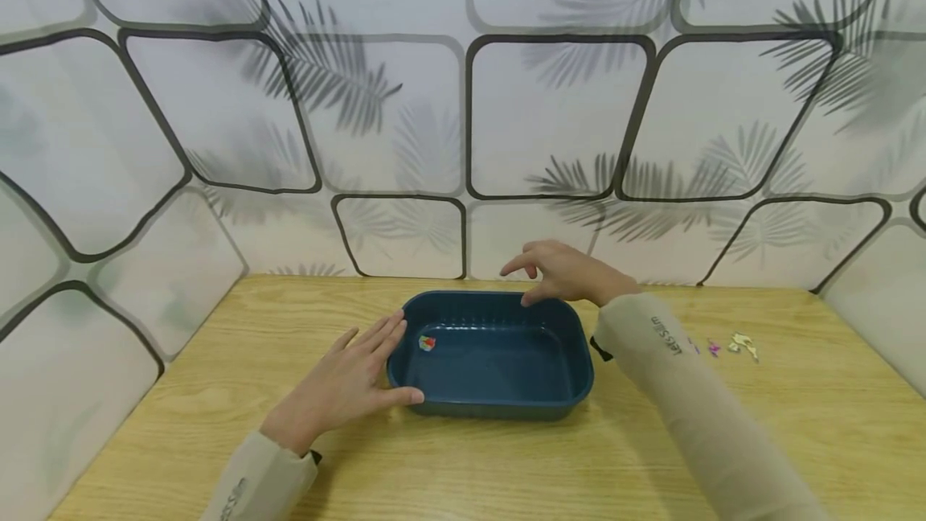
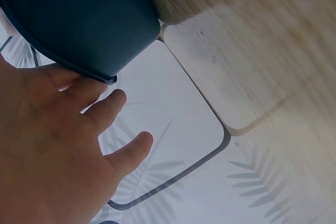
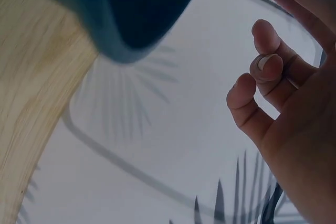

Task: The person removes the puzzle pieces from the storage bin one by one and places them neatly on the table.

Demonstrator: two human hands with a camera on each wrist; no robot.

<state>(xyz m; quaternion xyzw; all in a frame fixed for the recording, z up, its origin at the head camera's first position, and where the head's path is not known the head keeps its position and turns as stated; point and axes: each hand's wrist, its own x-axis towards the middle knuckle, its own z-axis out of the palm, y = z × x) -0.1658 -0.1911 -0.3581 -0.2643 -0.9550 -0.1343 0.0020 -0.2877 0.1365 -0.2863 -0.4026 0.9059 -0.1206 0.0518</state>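
Observation:
A dark blue rectangular basin (image 1: pixel 499 404) with rounded corners stands on the wooden table. My left hand (image 1: pixel 354 380) rests at its left side, fingers fairly straight along the rim and thumb reaching over the front left corner. In the left wrist view the fingertips (image 2: pixel 105 109) lie close by the outside of the basin wall (image 2: pixel 89 19). My right hand (image 1: pixel 567 272) is over the back right rim with fingers loosely bent, and nothing shows between them in the right wrist view. A small red, yellow and bluish piece (image 1: pixel 427 342) lies inside the basin near its left end.
Small shiny pieces lie on the table right of the basin: a purple one (image 1: pixel 714 349) and pale gold ones (image 1: pixel 743 344), partly behind the right sleeve (image 1: pixel 673 376). A wall covering (image 1: pixel 398 235) with leaf prints and dark outlines rises along the table's back edge.

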